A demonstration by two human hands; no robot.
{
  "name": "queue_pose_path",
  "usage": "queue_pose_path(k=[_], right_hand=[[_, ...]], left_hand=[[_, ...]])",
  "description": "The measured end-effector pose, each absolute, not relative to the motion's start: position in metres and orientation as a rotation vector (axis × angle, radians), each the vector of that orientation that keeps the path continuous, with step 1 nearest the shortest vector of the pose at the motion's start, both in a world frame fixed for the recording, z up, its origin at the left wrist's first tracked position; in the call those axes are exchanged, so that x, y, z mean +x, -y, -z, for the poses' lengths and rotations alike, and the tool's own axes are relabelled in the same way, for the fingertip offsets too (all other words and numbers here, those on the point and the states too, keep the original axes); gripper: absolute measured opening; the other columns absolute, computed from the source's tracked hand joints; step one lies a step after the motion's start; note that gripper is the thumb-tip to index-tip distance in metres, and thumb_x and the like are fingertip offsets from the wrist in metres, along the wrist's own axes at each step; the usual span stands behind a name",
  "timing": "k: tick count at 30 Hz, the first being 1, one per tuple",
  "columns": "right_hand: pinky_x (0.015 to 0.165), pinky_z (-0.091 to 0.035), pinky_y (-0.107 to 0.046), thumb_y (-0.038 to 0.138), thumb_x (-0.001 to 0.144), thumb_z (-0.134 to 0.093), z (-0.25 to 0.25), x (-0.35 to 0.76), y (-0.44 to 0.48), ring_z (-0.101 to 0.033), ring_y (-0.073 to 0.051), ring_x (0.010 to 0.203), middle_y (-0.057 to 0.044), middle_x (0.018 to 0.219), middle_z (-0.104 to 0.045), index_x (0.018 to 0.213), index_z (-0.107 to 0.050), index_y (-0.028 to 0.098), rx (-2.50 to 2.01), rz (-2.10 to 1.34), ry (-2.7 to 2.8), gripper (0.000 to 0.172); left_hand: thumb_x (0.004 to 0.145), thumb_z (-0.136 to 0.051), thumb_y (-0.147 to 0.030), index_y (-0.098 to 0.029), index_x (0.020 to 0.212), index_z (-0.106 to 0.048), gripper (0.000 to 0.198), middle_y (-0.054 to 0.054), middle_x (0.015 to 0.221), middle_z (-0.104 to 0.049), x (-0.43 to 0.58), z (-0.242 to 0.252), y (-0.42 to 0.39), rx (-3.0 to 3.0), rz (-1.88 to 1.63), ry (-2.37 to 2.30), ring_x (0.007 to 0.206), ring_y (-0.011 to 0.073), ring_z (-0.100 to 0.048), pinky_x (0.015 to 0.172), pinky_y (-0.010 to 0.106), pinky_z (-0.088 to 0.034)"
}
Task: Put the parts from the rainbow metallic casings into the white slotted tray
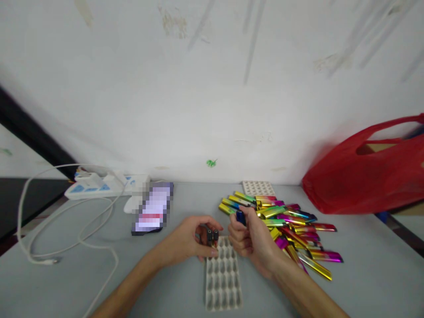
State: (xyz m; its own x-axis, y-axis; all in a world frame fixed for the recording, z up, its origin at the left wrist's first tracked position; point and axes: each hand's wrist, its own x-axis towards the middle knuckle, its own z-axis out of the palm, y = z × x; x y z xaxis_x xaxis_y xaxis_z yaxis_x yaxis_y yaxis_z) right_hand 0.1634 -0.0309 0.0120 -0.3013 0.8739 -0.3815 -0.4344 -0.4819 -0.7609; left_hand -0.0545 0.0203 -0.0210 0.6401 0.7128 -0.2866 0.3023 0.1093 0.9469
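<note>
My left hand (195,238) is closed around two small black-topped pieces (212,236) that look like lighters, at the far left corner of a pale tray with rows of slots (224,280). Most of their bodies are hidden by my fingers. My right hand (247,234) is closed in a fist around a dark blue lighter (241,217), whose end shows beside the thumb. It hovers by the tray's far right corner, next to a loose pile of shiny gold, green, red and purple lighters (298,234). The tray's visible slots hold nothing.
A second pale slotted tray (258,188) lies behind the pile near the wall. A red bag (367,172) stands at the right. To the left are a phone (152,210), a white power strip (106,184) and a looped white cable (24,221) on the grey table (179,287).
</note>
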Motion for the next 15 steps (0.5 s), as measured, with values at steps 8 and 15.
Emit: queue_pose_path(k=[8,15], right_hand=[[0.045,-0.004,-0.025,0.074,0.078,-0.073,-0.0097,0.1608,0.0323,-0.007,-0.007,0.049,0.014,0.057,-0.019,0.068,-0.038,0.026,-0.99,-1.827,0.661,0.06],[0.046,-0.01,-0.022,0.079,0.071,-0.087,-0.0129,0.16,0.0299,-0.017,-0.006,0.05,0.012,0.06,-0.034,0.081,-0.057,0.022,-0.918,-1.877,0.568,0.065]], left_hand=[[0.067,-0.1,-0.036,-0.016,0.121,-0.074,0.064,0.003,0.09,-0.079,-0.0553,0.0233,-0.0199,1.464,-0.372,-0.904,0.075,0.0204,-0.071,0.059,0.027,-0.059],[0.068,-0.099,-0.036,-0.016,0.119,-0.074,0.06,0.003,0.089,-0.079,-0.0546,0.021,-0.02,1.481,-0.361,-0.903,0.072,0.0191,-0.069,0.062,0.028,-0.059]])
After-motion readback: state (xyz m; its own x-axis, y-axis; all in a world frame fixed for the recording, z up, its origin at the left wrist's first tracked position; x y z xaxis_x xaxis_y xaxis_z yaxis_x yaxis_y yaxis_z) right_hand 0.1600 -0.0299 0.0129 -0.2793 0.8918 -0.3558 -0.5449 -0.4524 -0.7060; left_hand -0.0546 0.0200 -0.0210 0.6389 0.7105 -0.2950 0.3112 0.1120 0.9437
